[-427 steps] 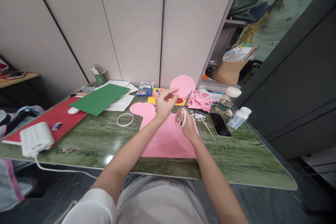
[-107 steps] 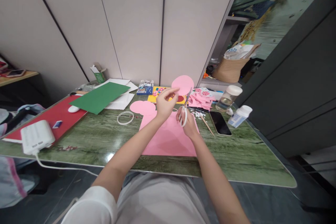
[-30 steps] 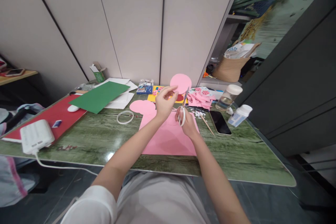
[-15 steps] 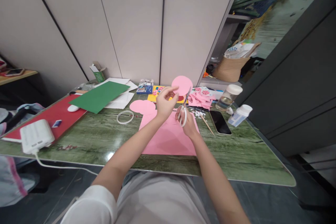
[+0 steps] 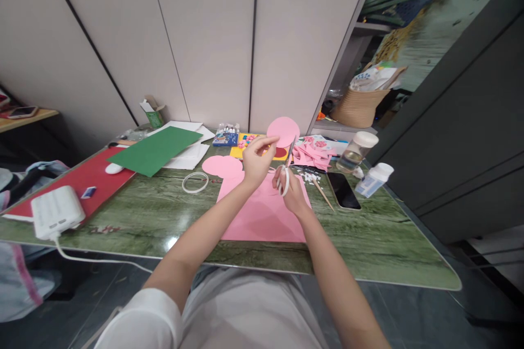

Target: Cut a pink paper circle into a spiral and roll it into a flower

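The disc [image 5: 283,131], pink and round with no long axis, is held up over the bench [image 5: 347,245], beyond the sheet [image 5: 264,224]. Nearer, the grip of the right hand [image 5: 292,190] wraps the scissors [image 5: 290,156], whose length points away to the disc's right edge, contact unclear; farther on, the left hand [image 5: 256,162], the closer one, pinches the disc's lower-left rim.

Craft corner indoors — home or office, cannot tell which
Scissors [image 5: 289,157] and pink paper [image 5: 264,222] point to handicraft; pink scraps [image 5: 313,155], a green sheet [image 5: 158,150], a phone [image 5: 343,191] and a corded white device [image 5: 58,211] lie about the glossy green counter [image 5: 388,245]. Behind are pale wall panels [image 5: 204,38]; to the right, open shelving [image 5: 372,28] with a woven basket [image 5: 360,108] — and underfoot, dark floor tiles [image 5: 401,316].
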`<state>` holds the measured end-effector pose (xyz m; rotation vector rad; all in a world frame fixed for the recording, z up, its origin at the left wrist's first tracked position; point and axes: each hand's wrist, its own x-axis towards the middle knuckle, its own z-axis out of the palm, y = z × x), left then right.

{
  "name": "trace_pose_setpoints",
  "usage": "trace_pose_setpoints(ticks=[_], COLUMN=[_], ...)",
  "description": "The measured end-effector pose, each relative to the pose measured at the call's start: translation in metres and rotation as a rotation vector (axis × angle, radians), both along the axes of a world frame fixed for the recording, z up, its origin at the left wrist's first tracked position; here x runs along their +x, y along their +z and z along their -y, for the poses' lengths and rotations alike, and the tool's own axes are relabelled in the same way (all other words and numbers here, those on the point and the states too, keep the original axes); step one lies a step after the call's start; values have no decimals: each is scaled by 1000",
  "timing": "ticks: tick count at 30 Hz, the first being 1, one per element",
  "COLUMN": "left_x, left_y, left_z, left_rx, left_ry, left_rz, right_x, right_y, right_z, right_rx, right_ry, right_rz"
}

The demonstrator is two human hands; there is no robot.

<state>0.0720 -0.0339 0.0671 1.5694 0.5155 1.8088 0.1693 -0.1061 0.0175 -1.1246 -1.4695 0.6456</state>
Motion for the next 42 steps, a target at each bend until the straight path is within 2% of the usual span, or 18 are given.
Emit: trace_pose_setpoints(ticks=[21,32,42], left_x=[0,-3,-1], left_y=[-3,6,1], left_z=[-3,2,-3], left_rx=[24,-1,-6], left_ry=[1,14,28], left_rz=[-23,-3,14], right_x=[1,0,-1], right_y=[1,3,3], right_z=[0,2,2], right_rx=[-17,-22,-35], right_ry=[-21,-10,8], right_rz=[-13,22,32])
